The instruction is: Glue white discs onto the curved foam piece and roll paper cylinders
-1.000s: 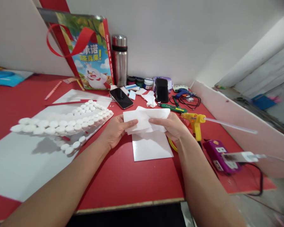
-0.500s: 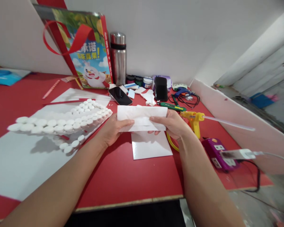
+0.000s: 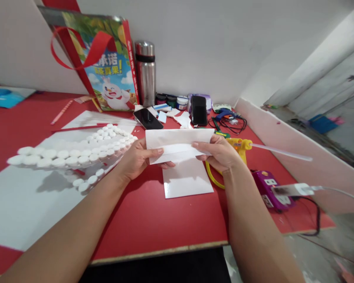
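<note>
A folded white paper (image 3: 177, 137) is held up between both hands above the red table. My left hand (image 3: 138, 157) grips its left end, thumb on the near face and fingers beneath. At the right end, my right hand (image 3: 220, 151) pinches it the same way. Below the paper, a white square sheet (image 3: 188, 182) lies on the table, its far part hidden. To the left, a structure of white round pieces (image 3: 73, 157) rests over a large white sheet (image 3: 14, 204). A yellow glue gun (image 3: 240, 147) is just beyond my right hand, a clear stick in its back.
Behind stand a colourful bag (image 3: 109, 74) and a steel bottle (image 3: 146, 74). Two phones (image 3: 149, 118), paint jars (image 3: 182, 103) and paper scraps lie at the back of the red table (image 3: 165, 232). A purple power strip (image 3: 273, 190) sits at the right, near a low partition.
The folded paper is spread slightly wider, and my right hand has moved a little to the right. The fingers of my left hand show more beneath the paper. The view has shifted slightly.
</note>
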